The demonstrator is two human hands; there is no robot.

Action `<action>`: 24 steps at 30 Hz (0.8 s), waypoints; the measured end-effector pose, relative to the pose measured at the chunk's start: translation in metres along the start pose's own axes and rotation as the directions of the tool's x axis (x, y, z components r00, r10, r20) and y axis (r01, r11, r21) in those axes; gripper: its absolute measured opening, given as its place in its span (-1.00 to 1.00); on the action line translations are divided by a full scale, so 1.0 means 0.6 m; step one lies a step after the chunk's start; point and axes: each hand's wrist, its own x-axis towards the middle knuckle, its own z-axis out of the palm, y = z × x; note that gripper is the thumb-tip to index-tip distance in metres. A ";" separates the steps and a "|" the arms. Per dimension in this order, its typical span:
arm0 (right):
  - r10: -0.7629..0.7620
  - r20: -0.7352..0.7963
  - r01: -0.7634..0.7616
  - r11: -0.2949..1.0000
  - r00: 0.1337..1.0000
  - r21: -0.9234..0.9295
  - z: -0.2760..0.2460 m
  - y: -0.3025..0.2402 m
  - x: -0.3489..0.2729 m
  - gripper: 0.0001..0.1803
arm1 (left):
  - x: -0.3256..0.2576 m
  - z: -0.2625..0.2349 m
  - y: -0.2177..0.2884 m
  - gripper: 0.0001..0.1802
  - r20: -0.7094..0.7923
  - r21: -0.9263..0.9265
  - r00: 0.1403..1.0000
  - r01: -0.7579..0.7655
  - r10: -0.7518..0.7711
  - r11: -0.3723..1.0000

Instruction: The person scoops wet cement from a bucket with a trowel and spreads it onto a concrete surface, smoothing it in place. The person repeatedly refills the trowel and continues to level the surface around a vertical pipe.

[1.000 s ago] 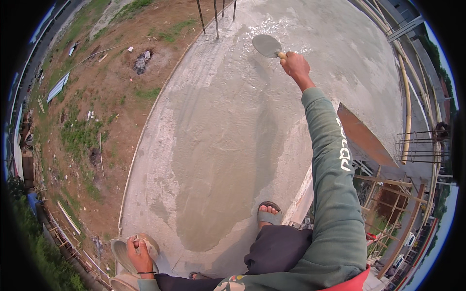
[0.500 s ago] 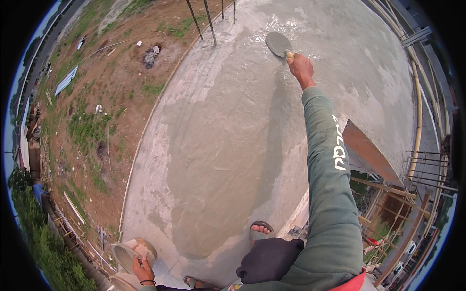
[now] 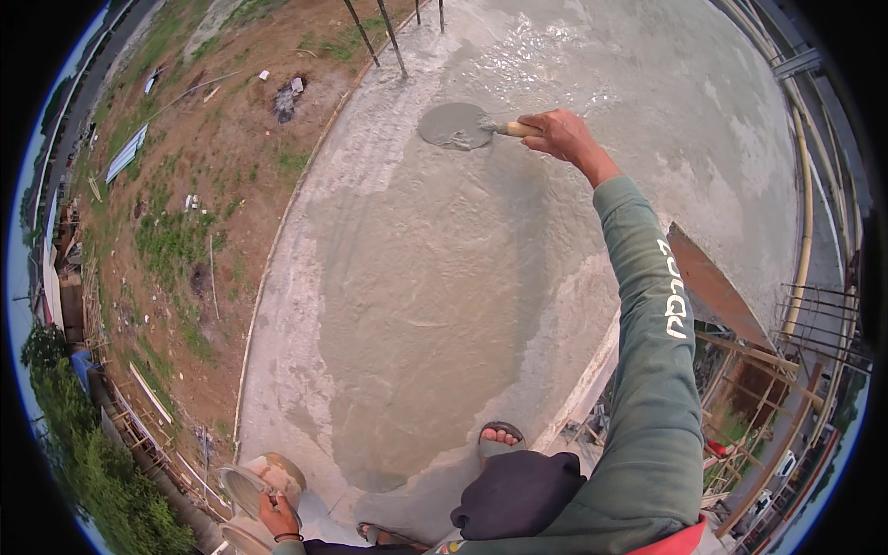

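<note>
My right hand (image 3: 561, 137) is closed round the pale wooden handle of a round, flat-looking trowel (image 3: 453, 127). Its grey disc lies at the far left part of the wet cement (image 3: 416, 305), and some wet mix clings along its near rim. Down at the lower left, my left hand (image 3: 279, 515) grips the rim of a cement-smeared bucket (image 3: 279, 474). The bucket leans, its mouth turned to the left. Part of another round rim (image 3: 242, 539) shows below it, cut off by the picture's edge.
Steel bars (image 3: 390, 39) stand up from the slab's far left edge. Beyond that edge the earth ground (image 3: 222, 277) lies lower. To my right are a slanted brown board (image 3: 720, 287) and an opening with wooden scaffolding (image 3: 754, 398). My sandalled foot (image 3: 500, 435) is beside the wet patch.
My right hand has drawn the trowel leftward and nearer across the wet cement, its disc now pointing left. My left hand stays on the bucket, both shifted slightly right in view.
</note>
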 end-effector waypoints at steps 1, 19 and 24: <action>-0.016 0.027 0.016 1.000 1.000 -0.023 -0.005 -0.003 -0.010 -0.65 | 0.001 0.002 0.000 -0.67 0.013 -0.012 1.000 0.000 0.001 1.000; 0.676 0.016 -0.636 0.686 0.737 0.354 0.044 -0.208 -0.169 -0.68 | 0.039 0.023 -0.045 -0.66 0.045 0.042 0.998 -0.053 0.051 0.998; 0.537 0.166 -0.562 0.782 0.827 0.268 0.031 -0.170 -0.218 -0.65 | 0.045 0.036 -0.075 -0.68 0.095 0.045 0.990 -0.107 0.102 0.993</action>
